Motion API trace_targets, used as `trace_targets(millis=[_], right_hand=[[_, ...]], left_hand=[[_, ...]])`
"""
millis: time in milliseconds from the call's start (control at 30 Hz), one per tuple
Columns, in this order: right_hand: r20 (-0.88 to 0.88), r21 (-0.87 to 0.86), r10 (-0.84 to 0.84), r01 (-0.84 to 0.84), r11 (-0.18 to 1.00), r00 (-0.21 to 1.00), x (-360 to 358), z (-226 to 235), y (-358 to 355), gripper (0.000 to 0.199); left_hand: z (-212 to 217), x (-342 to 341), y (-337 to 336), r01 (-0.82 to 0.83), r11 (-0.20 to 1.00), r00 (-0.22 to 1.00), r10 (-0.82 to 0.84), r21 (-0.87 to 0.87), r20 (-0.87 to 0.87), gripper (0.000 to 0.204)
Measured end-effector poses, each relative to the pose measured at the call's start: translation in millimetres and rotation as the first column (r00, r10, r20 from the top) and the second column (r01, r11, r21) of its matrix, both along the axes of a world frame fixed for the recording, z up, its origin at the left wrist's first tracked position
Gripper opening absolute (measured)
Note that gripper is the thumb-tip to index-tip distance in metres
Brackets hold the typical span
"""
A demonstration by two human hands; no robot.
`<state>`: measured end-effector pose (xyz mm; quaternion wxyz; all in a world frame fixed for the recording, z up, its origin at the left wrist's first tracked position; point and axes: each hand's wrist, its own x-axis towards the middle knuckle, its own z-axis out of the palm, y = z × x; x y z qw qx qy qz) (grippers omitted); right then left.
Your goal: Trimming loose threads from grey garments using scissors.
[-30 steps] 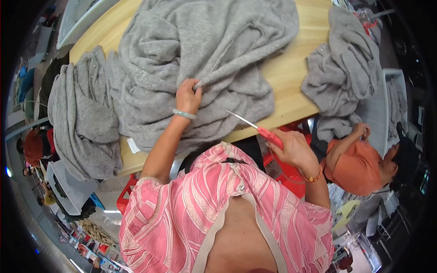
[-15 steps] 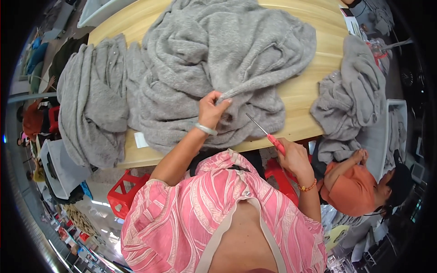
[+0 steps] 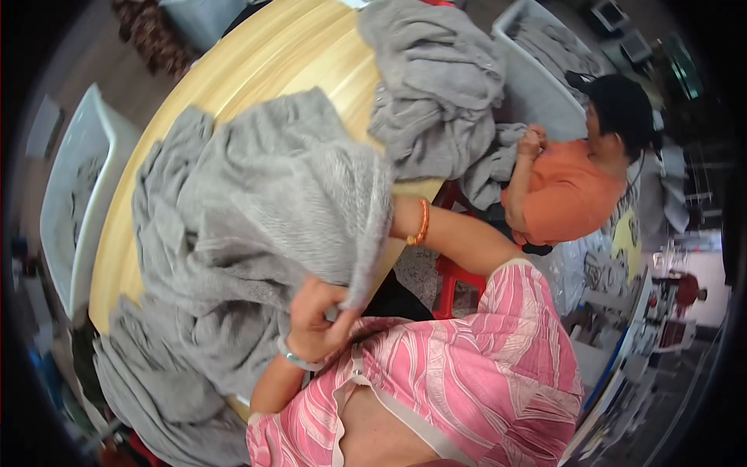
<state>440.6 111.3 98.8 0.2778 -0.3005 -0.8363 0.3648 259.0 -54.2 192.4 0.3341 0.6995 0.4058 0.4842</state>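
A grey knitted garment is spread in loose folds over the table in front of me, its near edge lifted. My left hand is closed on that edge, thumb and fingers pinching the fabric close to my body. My right hand reaches behind the raised edge. Only its wrist and beaded bracelet show, so its fingers and anything in them are hidden. More grey knitwear lies bunched at the lower left.
The pale wooden table has a second grey pile at its far right. A co-worker in orange sits right, beside a white bin of grey garments. Another white bin stands left. A red stool is beside me.
The view has swung to the right. The garment's edge is now raised, my left hand grips it nearer my body, and my right hand has gone behind it. The red-handled thin metal tool no longer shows.
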Motion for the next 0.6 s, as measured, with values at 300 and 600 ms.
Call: trace_targets(millis=[300, 600], right_hand=[[0.270, -0.118, -0.102, 0.139, 0.983, 0.957, 96, 192, 130, 0.033], [0.521, -0.181, -0.232, 0.372, 0.911, 0.822, 312, 245, 274, 0.038]], left_hand=[[57, 79, 151, -0.078, 0.988, 0.969, 0.043, 0.136, 0.244, 0.013], [113, 233, 323, 0.119, 0.934, 0.855, -0.270, 0.338, 0.443, 0.016]])
